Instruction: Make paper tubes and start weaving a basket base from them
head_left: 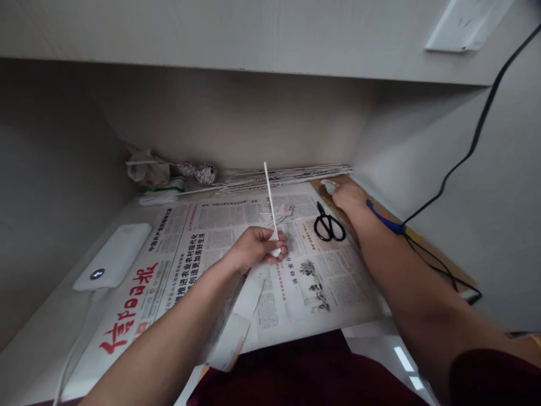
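Observation:
My left hand [257,248] is pinched round a thin white rolled paper stick [269,194], which points up and away from me. From beneath that hand a strip of white paper [249,296] trails down toward the table's front edge; whether it joins the stick is hidden. My right hand [349,196] is stretched to the far right, its fingers closed at a small whitish item [328,185] that I cannot make out. Black-handled scissors [329,225] lie between the two hands. Under everything is a spread newspaper [211,248].
At the back lies a bundle of long thin paper sticks [291,176]. A plastic bag [147,169] and a speckled woven piece [203,172] sit back left. A white power bank [114,256] with a cable rests at left. A black cord [460,160] hangs right, and a shelf edge [236,62] overhangs.

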`<state>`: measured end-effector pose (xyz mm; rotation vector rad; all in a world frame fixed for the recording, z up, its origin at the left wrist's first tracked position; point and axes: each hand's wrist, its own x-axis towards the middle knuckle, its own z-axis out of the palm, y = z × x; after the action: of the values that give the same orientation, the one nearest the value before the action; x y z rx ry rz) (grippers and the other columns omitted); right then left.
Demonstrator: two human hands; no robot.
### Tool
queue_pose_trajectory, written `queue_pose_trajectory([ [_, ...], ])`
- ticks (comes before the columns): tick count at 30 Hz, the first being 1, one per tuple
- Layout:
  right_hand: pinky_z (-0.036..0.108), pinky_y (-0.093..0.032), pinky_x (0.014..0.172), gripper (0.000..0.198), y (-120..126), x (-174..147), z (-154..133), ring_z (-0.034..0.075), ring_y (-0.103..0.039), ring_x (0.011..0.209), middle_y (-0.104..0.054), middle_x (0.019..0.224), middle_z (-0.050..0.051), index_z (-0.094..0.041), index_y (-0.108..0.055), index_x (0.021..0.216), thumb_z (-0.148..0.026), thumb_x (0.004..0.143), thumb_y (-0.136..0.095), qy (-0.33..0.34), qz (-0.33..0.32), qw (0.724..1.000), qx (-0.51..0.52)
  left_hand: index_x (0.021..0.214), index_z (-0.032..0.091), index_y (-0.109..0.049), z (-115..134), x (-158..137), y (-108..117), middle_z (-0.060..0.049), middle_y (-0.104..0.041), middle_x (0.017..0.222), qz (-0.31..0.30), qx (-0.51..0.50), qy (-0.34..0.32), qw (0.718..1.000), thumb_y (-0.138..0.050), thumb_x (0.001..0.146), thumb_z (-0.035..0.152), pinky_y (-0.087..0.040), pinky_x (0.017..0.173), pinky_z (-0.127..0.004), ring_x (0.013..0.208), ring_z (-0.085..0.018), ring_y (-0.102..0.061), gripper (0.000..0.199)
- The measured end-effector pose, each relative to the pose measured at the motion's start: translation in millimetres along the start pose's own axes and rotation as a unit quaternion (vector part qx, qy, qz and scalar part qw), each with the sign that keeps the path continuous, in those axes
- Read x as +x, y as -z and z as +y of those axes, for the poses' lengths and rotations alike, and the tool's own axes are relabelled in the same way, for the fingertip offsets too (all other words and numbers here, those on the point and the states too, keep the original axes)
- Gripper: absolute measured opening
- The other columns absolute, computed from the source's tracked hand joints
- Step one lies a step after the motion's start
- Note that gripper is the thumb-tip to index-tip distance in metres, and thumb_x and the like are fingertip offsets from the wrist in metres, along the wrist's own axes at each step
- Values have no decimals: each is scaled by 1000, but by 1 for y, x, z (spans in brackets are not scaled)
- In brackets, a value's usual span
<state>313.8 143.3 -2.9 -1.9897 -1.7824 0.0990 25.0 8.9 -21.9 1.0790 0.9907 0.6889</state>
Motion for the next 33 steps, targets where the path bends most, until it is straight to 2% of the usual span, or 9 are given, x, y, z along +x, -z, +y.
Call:
queue_pose_trajectory([
  [2,49,-38,89,46,5,-16,-21,37,-55,111,-62,104,29,-2,-64,103,-40,94,-40,-41,18,999,-18,97,12,-67,0,0,0,-4,-68,77,3,3,4,1000,-68,78,19,-53,60,-23,69,-13,-67,21],
  [4,43,-41,88,48,8,-41,-48,33,-57,108,-65,108,22,-9,-66,107,-49,92,-44,-14,30,999,7,98,12,-68,0,0,0,-4,-68,76,2,6,5,1000,-69,77,19,-53,60,-23,70,-13,-67,22],
  [6,34,-45,79,46,7,-69,-75,25,-62,91,-70,95,13,-15,-71,94,-55,88,-48,62,-101,983,143,97,13,-68,0,0,0,-4,-68,77,-5,7,1,1000,-71,75,22,-53,61,-23,71,-13,-66,24],
  [9,26,-46,60,45,0,-103,-105,15,-59,65,-67,75,5,-18,-73,97,-57,81,-60,103,-324,863,373,93,12,-70,0,-1,1,-5,-69,79,-22,21,-8,1000,-74,73,28,-54,64,-25,72,-13,-65,26],
  [11,23,-41,50,44,-9,-114,-111,11,-52,51,-58,57,-1,-16,-73,97,-55,78,-64,95,-363,812,447,88,12,-70,0,-1,2,-6,-69,82,-30,35,-15,999,-74,72,31,-55,66,-26,73,-14,-65,26],
  [13,22,-38,46,42,-17,-118,-110,9,-47,46,-53,51,-3,-14,-72,94,-53,78,-65,79,-360,791,487,85,12,-70,-2,0,1,-6,-69,82,-29,43,-22,998,-74,71,32,-55,67,-28,73,-14,-65,25],
  [18,20,-35,46,38,-28,-115,-102,7,-46,48,-56,54,-2,-14,-73,89,-51,78,-66,71,-317,787,524,89,14,-67,-8,3,-1,-1,-65,76,-4,70,-35,997,-75,67,27,-54,66,-29,71,-15,-64,26],
  [24,21,-35,47,36,-27,-115,-100,8,-48,51,-59,57,-1,-15,-74,87,-49,78,-67,70,-305,788,530,84,15,-70,-8,3,0,2,-62,70,45,225,-121,966,-75,63,28,-44,60,-24,66,-13,-57,25],
  [33,21,-35,43,36,-29,-114,-96,7,-43,48,-54,54,-3,-16,-75,89,-49,74,-70,70,-306,792,524,80,14,-70,-8,1,-8,-6,-70,80,38,128,-58,989,-64,77,44,-52,65,-27,73,-15,-63,31],
])
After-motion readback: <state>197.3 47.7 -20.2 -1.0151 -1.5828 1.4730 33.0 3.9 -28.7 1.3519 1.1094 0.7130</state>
